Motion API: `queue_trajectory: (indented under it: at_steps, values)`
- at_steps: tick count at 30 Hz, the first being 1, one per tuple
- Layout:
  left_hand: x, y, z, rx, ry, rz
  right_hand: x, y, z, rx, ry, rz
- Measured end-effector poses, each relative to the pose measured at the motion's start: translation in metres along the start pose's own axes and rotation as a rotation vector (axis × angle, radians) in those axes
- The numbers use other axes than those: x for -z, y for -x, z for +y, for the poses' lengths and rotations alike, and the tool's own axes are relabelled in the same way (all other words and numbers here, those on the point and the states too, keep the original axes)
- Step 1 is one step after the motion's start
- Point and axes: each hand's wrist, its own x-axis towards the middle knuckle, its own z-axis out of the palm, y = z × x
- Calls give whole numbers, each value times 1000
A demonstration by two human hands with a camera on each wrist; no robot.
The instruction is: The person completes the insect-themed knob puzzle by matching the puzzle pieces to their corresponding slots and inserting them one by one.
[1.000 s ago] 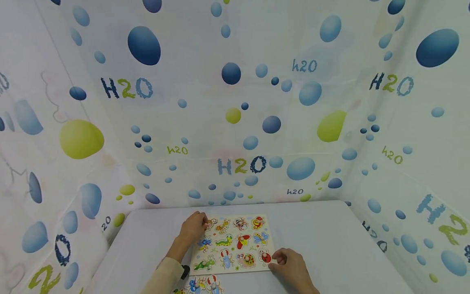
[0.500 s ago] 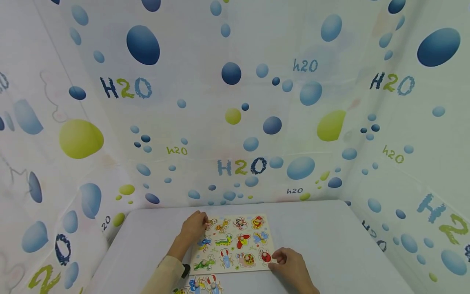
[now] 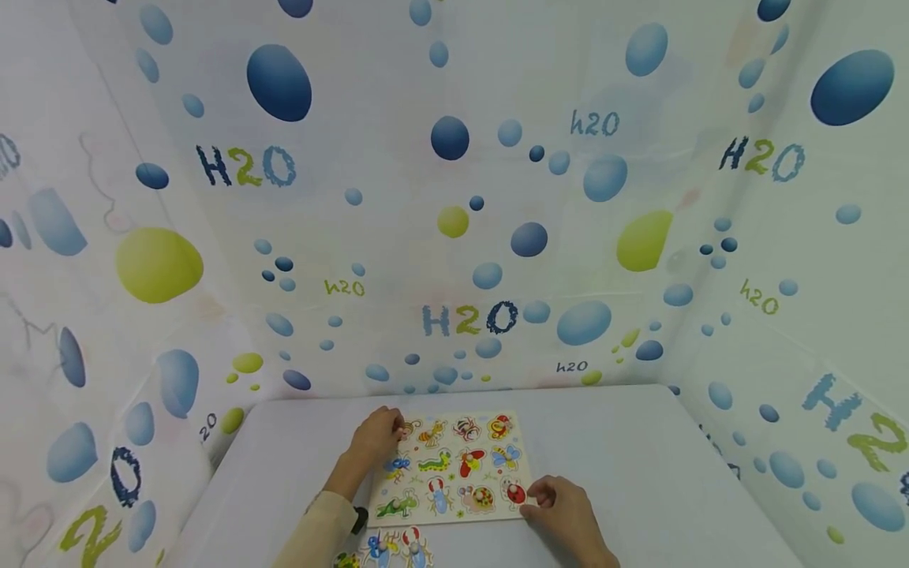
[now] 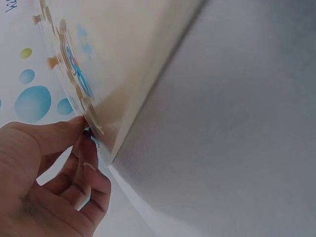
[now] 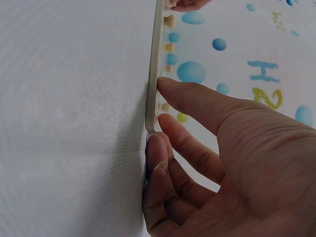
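A wooden peg puzzle board point(image 3: 490, 516) with colourful insect pieces lies on the white table. At its far left corner my left hand point(image 3: 376, 436) pinches a small puzzle piece point(image 3: 408, 430), mostly hidden by the fingers. In the left wrist view, the thumb and index fingertips meet close over the board's surface. My right hand point(image 3: 564, 513) holds the board's near right corner, beside the red ladybug piece point(image 3: 514, 494). The right wrist view shows the thumb point(image 5: 182, 94) against the board's edge and the other fingers curled at the corner.
Several loose pieces, including a blue insect point(image 3: 383, 546) and a red-horned beetle point(image 3: 416, 546), lie in front of the board near the left forearm. A curtain point(image 3: 454, 260) printed with bubbles and H2O lettering surrounds the white table point(image 3: 639, 465) at the back and sides.
The head view has shifted slightly. Both hands and the board stay in the same place.
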Motion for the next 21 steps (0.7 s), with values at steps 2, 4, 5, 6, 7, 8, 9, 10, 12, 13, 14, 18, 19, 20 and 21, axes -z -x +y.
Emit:
queue_trajectory:
  at_steps: [2, 4, 5, 6, 7, 8, 9, 10, 12, 13, 14, 18, 19, 20, 21]
  values:
    - [1, 2, 0, -6, 7, -3, -1, 0, 1, 4, 0, -1]
    - [2, 3, -1, -10, 9, -8, -1, 1, 0, 7, 2, -2]
    - [2, 4, -1, -12, 9, -10, -1, 1, 0, 9, 3, -1]
    - [3, 5, -1, -15, 9, -12, -1, 1, 0, 10, 5, 2]
    - [3, 7, -1, -19, 10, -15, -1, 2, -1, 7, 6, 3]
    - [4, 8, -1, -20, 17, -17, -1, 4, -2, 3, 7, 6]
    - [4, 9, -2, -22, 20, -19, -1, 5, -3, -1, 9, 8]
    - [4, 11, -2, -22, 23, -22, -2, 6, -3, -4, 11, 10]
    - [5, 13, -3, -24, 33, -28, -3, 8, -5, -19, 13, 13]
    - [6, 14, -4, -24, 35, -31, -3, 9, -5, -23, 14, 13]
    - [7, 16, -4, -25, 39, -34, -4, 10, -6, -25, 16, 14]
    - [14, 23, -5, -35, 43, -43, -5, 13, -6, -7, 16, 19]
    - [15, 25, -6, -37, 46, -44, -5, 13, -6, 2, 15, 23]
    - [17, 27, -6, -36, 47, -44, -5, 13, -5, 8, 14, 28]
    - [18, 29, -7, -34, 47, -44, -5, 13, -5, 12, 13, 31]
